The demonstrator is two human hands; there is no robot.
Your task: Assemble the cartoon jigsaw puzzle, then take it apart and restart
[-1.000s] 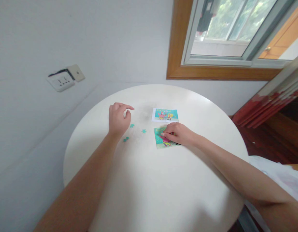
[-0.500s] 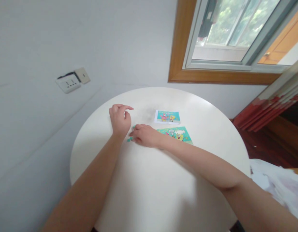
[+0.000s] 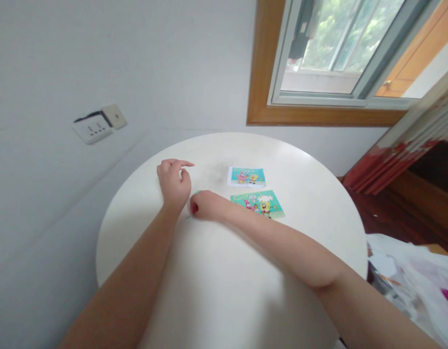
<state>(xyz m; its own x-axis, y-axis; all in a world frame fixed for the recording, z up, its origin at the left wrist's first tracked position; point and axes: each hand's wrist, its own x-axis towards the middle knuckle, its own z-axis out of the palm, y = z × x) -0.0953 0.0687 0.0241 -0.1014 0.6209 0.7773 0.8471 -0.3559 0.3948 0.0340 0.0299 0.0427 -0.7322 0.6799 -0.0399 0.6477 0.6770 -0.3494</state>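
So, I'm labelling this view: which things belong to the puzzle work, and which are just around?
Puzzle work, apparently: gapped puzzle, matching picture card, teal pieces partly hidden by the right hand.

Just around: wall socket, curtain, white plastic.

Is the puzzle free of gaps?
No, the puzzle has a jagged white gap just above its yellow figure.

A bare left arm (image 3: 136, 264) tapers to a narrow wrist (image 3: 173, 207) and slim, bare fingers (image 3: 185, 163), while the right arm (image 3: 274, 237), uncovered past the creased elbow (image 3: 327, 278), narrows smoothly to a right hand (image 3: 207, 204) likewise bare.
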